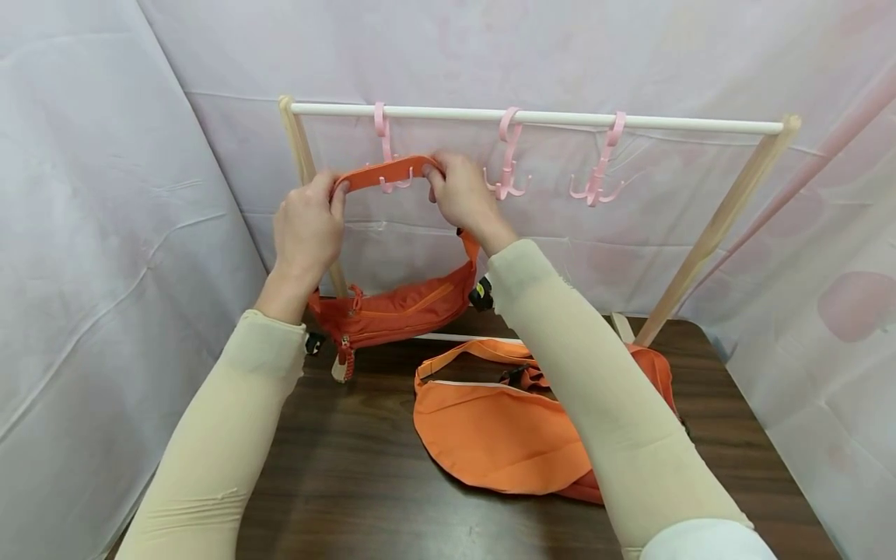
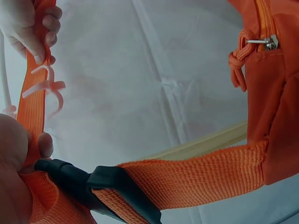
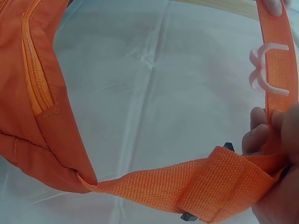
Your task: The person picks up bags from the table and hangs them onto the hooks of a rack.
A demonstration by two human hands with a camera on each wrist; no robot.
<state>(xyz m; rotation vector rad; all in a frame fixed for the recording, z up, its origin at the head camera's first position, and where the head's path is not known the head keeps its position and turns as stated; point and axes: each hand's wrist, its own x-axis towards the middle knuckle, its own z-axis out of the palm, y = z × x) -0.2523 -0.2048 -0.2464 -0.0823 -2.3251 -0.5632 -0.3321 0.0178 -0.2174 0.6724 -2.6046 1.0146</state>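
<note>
Head view — left fingers and right fingers pinch the strap of a red bag — contents hidden.

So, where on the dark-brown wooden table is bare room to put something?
Bare tabletop lies between the beige left sleeve and flat orange fabric bag; a narrower strip lies right of the beige right sleeve. Crowded: that bag overlapping a red fabric bag, beneath that sleeve.
</note>
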